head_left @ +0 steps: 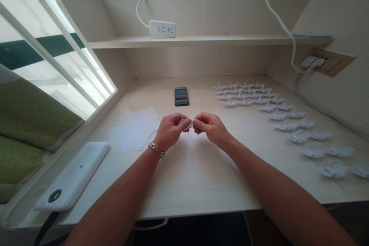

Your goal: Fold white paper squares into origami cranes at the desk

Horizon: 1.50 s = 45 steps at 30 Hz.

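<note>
A small piece of folded white paper (188,124) is pinched between my two hands above the middle of the desk. My left hand (173,127), with a ring on a finger and a chain bracelet at the wrist, grips its left side. My right hand (210,126) pinches its right tip between thumb and index finger. Most of the paper is hidden by the fingers. To the left lies a loose stack of white paper sheets (134,128). Rows of folded paper cranes (246,92) stand on the right side of the desk.
A dark phone (181,97) lies behind my hands. A white power bank (75,175) with a dark strap rests at the left edge. On the shelf (201,41) sits a white power strip (163,29). A white cable (273,11) runs to the wall socket (331,61).
</note>
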### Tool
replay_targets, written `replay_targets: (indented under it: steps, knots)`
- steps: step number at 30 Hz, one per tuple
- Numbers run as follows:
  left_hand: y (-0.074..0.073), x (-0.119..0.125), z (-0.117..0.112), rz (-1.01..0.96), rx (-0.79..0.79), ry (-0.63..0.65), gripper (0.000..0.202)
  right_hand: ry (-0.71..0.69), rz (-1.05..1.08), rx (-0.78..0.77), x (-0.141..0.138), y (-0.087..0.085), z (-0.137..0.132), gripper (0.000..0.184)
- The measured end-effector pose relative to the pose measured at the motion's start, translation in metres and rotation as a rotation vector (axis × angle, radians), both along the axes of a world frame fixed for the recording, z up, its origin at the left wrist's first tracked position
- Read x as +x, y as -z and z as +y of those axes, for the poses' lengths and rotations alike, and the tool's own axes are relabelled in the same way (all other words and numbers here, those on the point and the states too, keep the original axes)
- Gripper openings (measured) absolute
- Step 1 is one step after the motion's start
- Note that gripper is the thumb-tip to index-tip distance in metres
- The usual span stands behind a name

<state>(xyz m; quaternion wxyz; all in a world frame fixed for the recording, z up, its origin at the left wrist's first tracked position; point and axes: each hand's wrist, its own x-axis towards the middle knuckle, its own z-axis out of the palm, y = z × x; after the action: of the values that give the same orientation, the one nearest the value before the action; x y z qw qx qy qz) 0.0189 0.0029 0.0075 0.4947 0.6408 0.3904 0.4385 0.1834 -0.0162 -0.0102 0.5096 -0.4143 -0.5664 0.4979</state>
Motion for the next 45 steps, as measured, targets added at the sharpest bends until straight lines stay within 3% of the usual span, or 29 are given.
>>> replay_targets:
  steps: [5,10,13,22,27,31,35,45]
  knots:
    - [0.002,0.000,0.001,-0.007,-0.049,0.002,0.025,-0.010,0.009,-0.036,0.001,0.002,0.001,0.023]
    - [0.003,-0.004,0.002,0.225,0.089,-0.016,0.023,0.020,-0.251,0.057,0.004,0.001,-0.002,0.015]
    - [0.003,-0.004,0.002,0.245,0.070,0.024,0.022,0.029,-0.335,0.078,0.005,-0.002,-0.003,0.012]
    - [-0.001,-0.008,0.004,0.058,-0.049,0.056,0.021,-0.059,-0.132,-0.079,0.010,-0.008,-0.001,0.007]
    - [-0.001,-0.015,0.009,-0.060,-0.089,-0.057,0.022,-0.012,-0.083,-0.094,0.017,-0.010,0.001,0.005]
    - [-0.001,-0.010,0.006,0.051,-0.035,-0.006,0.022,0.020,-0.103,-0.033,0.014,-0.006,0.001,0.012]
    - [0.000,-0.001,0.001,0.143,0.002,0.051,0.020,0.006,-0.257,0.027,0.009,-0.004,-0.001,0.012]
    - [0.000,-0.003,0.002,0.044,-0.021,-0.066,0.021,0.020,-0.164,-0.052,0.017,-0.005,0.004,0.008]
